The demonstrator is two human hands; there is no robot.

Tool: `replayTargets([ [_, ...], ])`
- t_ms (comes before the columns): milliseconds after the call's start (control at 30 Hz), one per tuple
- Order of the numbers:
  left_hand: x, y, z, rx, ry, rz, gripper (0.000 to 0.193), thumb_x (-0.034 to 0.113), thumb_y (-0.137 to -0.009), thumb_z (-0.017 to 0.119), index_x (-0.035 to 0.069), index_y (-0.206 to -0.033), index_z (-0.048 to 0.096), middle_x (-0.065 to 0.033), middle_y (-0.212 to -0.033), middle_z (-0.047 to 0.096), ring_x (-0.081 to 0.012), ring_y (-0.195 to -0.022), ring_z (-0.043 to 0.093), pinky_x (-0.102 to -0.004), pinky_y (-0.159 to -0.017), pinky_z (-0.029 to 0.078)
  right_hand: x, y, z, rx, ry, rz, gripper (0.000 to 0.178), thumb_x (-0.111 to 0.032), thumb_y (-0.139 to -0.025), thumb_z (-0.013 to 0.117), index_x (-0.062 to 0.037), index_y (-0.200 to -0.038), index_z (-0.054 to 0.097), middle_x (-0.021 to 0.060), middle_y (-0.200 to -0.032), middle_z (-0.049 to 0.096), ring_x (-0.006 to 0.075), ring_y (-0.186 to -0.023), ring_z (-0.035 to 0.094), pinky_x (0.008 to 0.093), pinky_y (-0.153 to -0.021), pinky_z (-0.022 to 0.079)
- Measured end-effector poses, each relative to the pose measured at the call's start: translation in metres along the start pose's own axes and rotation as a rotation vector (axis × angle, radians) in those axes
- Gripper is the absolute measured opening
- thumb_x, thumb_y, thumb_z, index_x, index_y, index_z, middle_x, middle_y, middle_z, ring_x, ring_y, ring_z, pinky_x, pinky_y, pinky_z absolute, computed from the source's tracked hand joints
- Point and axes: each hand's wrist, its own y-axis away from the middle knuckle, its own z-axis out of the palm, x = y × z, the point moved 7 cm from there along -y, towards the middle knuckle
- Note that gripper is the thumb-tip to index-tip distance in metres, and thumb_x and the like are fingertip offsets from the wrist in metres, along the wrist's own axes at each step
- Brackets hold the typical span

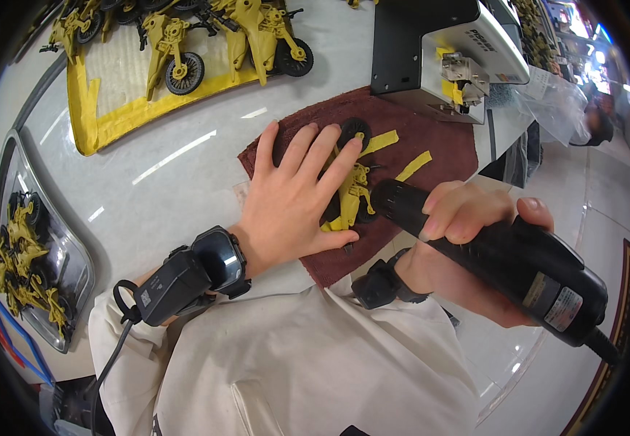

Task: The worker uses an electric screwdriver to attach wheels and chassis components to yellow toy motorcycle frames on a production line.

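The left hand (293, 185) lies spread on a maroon cloth (438, 134), its thumb and forefinger against a yellow-and-black toy motorcycle (354, 190). The right hand (474, 214) is wrapped round a black corded tool (511, 258) — its nose just beside the motorcycle.

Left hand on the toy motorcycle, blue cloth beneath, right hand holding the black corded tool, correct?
The cloth is maroon, not blue, per the head view; left hand on the toy motorcycle, right hand holding the black corded tool, both correct.

The toy motorbike (352, 187) is yellow and black; cloth (438, 134), maroon; tool (504, 258), black.
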Motion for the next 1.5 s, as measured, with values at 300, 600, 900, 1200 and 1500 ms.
replayTargets([
  [300, 0.002, -0.002, 0.0, -0.006, 0.0, 0.011, 0.101, 0.056, -0.056, 0.075, 0.013, -0.139, 0.039, -0.0137, -0.134, 0.04, -0.0332, -0.124, 0.037, -0.0584, -0.104, 0.019, -0.003, 0.0, 0.0, 0.038, -0.005, -0.014, 0.094, -0.077, -0.079, 0.032, 0.0028, -0.128, 0.04, 0.016, -0.072, 0.055, 0.027, -0.052, 0.052, 0.0403, -0.052, 0.04],
  [600, 0.003, 0.001, -0.008, 0.012, -0.036, -0.009, 0.101, 0.053, -0.056, 0.077, 0.012, -0.138, 0.038, -0.0126, -0.133, 0.04, -0.0309, -0.124, 0.037, -0.0584, -0.104, 0.021, 0.03, 0.008, -0.009, -0.116, -0.127, 0.03, 0.083, -0.009, -0.077, 0.075, -0.0067, -0.14, 0.02, 0.0151, -0.091, 0.059, 0.0267, -0.077, 0.062, 0.0389, -0.075, 0.052],
  [900, 0.008, -0.009, -0.003, 0.014, -0.033, 0.025, 0.098, 0.056, -0.057, 0.075, 0.009, -0.136, 0.041, -0.0154, -0.133, 0.041, -0.034, -0.123, 0.037, -0.059, -0.105, 0.019, -0.014, -0.083, -0.085, 0.497, 0.389, -0.275, 0.04, -0.013, -0.082, 0.053, -0.0037, -0.118, 0.041, 0.0088, -0.065, 0.053, 0.0209, -0.051, 0.052, 0.033, -0.055, 0.047],
  [1200, 0.006, -0.001, -0.005, 0.037, -0.07, 0.009, 0.097, 0.058, -0.059, 0.073, 0.009, -0.137, 0.041, -0.0164, -0.133, 0.042, -0.0351, -0.122, 0.039, -0.059, -0.104, 0.019, -0.004, -0.053, -0.047, 0.349, 0.328, 0.021, 0.051, -0.017, -0.083, 0.056, -0.0044, -0.127, 0.033, 0.0056, -0.064, 0.048, 0.0169, -0.047, 0.047, 0.034, -0.051, 0.042],
  [1500, 0.007, -0.004, -0.003, 0.055, -0.08, 0.037, 0.1, 0.062, -0.058, 0.072, 0.01, -0.137, 0.041, -0.0147, -0.135, 0.04, -0.0346, -0.123, 0.038, -0.056, -0.104, 0.019, -0.032, 0.025, -0.024, 0.125, 0.057, -0.06, 0.072, -0.015, -0.086, 0.063, -0.004, -0.136, 0.013, 0.0157, -0.083, 0.058, 0.0236, -0.061, 0.057, 0.0413, -0.061, 0.05],
])
